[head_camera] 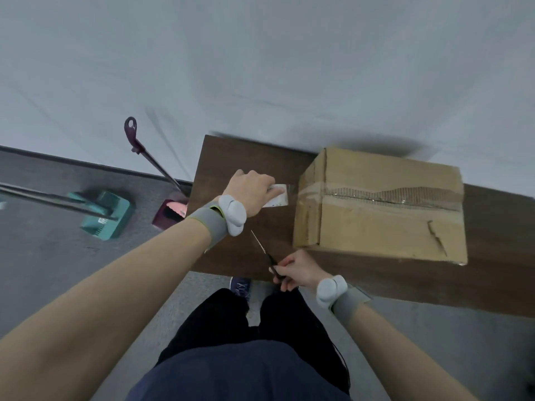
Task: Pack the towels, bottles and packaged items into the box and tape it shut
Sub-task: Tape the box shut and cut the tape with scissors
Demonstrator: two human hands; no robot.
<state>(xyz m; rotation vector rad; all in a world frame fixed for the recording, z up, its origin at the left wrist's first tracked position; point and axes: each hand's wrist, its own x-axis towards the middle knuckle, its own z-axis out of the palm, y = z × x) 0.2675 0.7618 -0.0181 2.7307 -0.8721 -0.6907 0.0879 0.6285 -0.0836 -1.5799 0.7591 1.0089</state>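
On table [231,157], taped box [385,204]; labels unreadable.

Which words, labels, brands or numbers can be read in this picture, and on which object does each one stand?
No text can be read here.
Tape roll in the left hand: faint print on its white side, too blurred to read.
Teal dustpan on the floor: small white marks, too small to read.
Cardboard box: no print visible, only clear tape.

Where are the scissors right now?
The slim dark-handled scissors are in the right hand, low in the head view, blades pointing over the brown wooden table beside the cardboard box.
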